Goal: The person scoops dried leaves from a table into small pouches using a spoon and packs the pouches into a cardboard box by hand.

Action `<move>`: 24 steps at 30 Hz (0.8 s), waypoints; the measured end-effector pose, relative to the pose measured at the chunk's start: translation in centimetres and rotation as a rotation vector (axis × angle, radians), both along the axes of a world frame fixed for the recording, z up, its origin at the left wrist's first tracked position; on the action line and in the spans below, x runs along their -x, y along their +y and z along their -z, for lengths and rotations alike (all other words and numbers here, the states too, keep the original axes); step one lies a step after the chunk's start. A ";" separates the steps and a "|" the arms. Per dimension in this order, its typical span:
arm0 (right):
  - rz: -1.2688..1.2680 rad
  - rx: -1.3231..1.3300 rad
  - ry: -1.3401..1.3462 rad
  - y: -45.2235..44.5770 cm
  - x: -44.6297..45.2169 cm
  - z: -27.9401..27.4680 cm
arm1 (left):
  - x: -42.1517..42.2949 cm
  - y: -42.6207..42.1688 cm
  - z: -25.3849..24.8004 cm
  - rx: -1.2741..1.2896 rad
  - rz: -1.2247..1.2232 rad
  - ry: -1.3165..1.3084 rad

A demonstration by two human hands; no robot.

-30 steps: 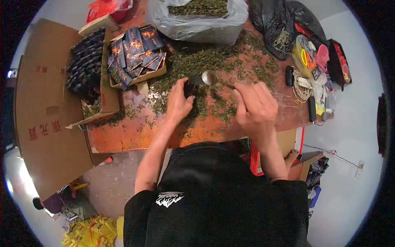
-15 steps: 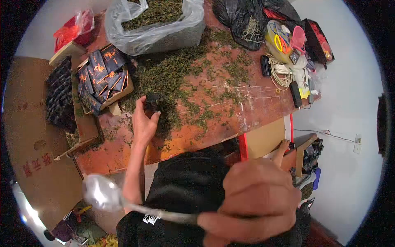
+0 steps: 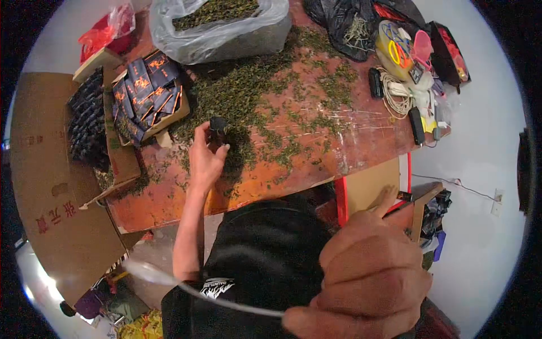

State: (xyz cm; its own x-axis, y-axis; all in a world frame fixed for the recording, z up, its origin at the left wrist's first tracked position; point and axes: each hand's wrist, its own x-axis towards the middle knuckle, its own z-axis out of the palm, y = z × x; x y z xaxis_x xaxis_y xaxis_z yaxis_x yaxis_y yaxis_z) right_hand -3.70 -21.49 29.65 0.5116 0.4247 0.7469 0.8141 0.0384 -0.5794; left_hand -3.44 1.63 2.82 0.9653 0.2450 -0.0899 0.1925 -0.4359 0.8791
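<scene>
My left hand (image 3: 208, 155) is closed around a small dark pouch (image 3: 218, 125), pinched between thumb and fingers, just above loose dried leaves (image 3: 226, 93) spread on the reddish table (image 3: 164, 212). Very close to the camera, my right hand (image 3: 367, 277) makes a fist around the handle of a shiny spoon (image 3: 149, 272). The spoon points left across my black shirt (image 3: 259, 248); motion blurs its bowl, so I cannot tell whether anything lies in it. Beyond the fist, a skin-toned finger or hand (image 3: 387, 198) shows near a red-edged panel (image 3: 341, 198); whose it is stays unclear.
A box of black-and-orange packets (image 3: 149, 87) stands left of the leaves, beside a large carton (image 3: 39, 169) holding dark packets. A plastic-lined tub of leaves (image 3: 226, 48) is at the back. Cables (image 3: 397, 93), scissors (image 3: 395, 53) and black bags (image 3: 344, 34) crowd the right.
The view has shifted, so the table sits slightly higher and farther right. My right hand has moved a little right with the spoon, whose bowl now looks narrower. My left hand still holds the pouch.
</scene>
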 end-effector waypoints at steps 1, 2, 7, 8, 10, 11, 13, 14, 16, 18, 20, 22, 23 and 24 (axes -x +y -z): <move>0.009 -0.003 0.000 0.0 0.1 0.0 | -0.1 -0.1 0.1 0.008 0.002 0.000; -0.006 -0.017 -0.076 -0.2 -0.1 0.7 | 0.0 -0.1 0.4 0.013 -0.001 0.003; -0.035 0.086 -0.106 -1.3 -0.4 0.4 | 0.3 0.1 1.3 0.034 -0.023 -0.034; -0.064 0.104 -0.037 -1.4 -0.3 -0.1 | 0.3 0.4 1.2 0.020 -0.038 -0.006; -0.089 0.127 -0.031 -1.5 -0.6 -0.2 | 0.3 0.0 0.4 0.012 -0.057 0.046; -0.081 0.133 -0.086 -1.6 -0.7 0.2 | 0.3 -0.1 0.6 0.049 -0.063 0.055; -0.045 0.114 -0.140 -1.6 -0.3 0.7 | 0.1 0.1 1.3 0.039 -0.047 0.009; -0.021 0.080 -0.144 -1.2 -0.1 1.0 | 0.2 0.1 1.7 0.028 -0.041 -0.008; 0.017 0.066 -0.059 -0.8 0.5 0.6 | 0.1 0.3 2.3 0.032 -0.036 -0.019; 0.047 0.112 0.119 -0.5 1.1 -1.2 | 0.0 0.2 1.9 0.052 -0.030 -0.021; 0.127 0.205 0.167 -0.5 0.7 -0.6 | -0.1 0.0 0.7 0.078 -0.056 0.027; 0.213 0.311 0.202 -0.8 -0.1 0.5 | -0.2 0.3 1.0 0.056 -0.061 0.023; 0.258 0.368 0.217 -1.1 -0.6 1.2 | -0.2 0.6 1.5 0.044 -0.073 0.017; 0.310 0.395 0.212 -1.3 -1.2 2.5 | -0.2 0.9 2.1 0.042 -0.065 0.002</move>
State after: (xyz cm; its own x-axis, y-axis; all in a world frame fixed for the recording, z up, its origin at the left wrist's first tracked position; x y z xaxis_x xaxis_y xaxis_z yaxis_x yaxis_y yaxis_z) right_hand -2.49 -22.80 27.14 0.7794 0.4573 0.4283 0.6167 -0.4388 -0.6536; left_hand -3.27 2.56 0.69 0.9472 0.3036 -0.1034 0.2212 -0.3848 0.8961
